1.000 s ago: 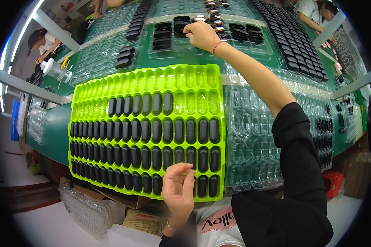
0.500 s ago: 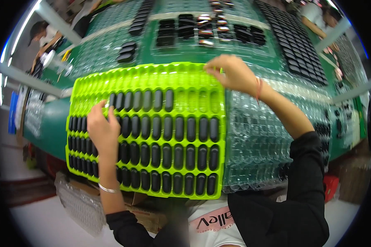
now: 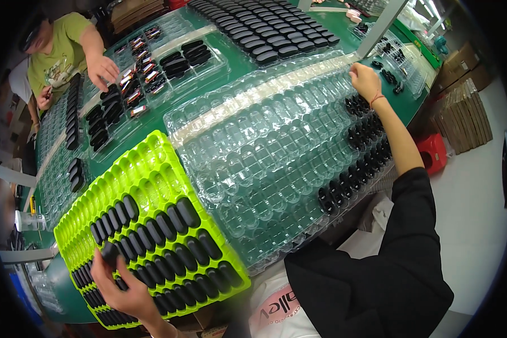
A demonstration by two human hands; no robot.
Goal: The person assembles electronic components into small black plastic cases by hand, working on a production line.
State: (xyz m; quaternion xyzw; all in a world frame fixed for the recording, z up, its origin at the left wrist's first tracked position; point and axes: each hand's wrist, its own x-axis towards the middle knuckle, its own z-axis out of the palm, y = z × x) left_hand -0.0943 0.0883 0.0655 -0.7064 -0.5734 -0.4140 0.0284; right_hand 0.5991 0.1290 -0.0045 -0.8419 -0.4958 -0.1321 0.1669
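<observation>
l hand (image 3: 119, 288) now busy gripping blk case (image 3: 110, 253) over green tray (image 3: 143, 194); r hand (image 3: 367, 82) moved to clear trays (image 3: 253, 146) far-rt corner, grip unclear

Large dark lettering (image 3: 281, 306) stands on a pink patch (image 3: 265, 311) of the wearer's white shirt (image 3: 298, 329), partly covered by the black jacket (image 3: 352, 284); smaller print near it is illegible.

On the pale floor (image 3: 476, 219), a red plastic stool (image 3: 432, 155) stands near stacked brown cardboard (image 3: 466, 119) and boxes (image 3: 462, 66).
</observation>
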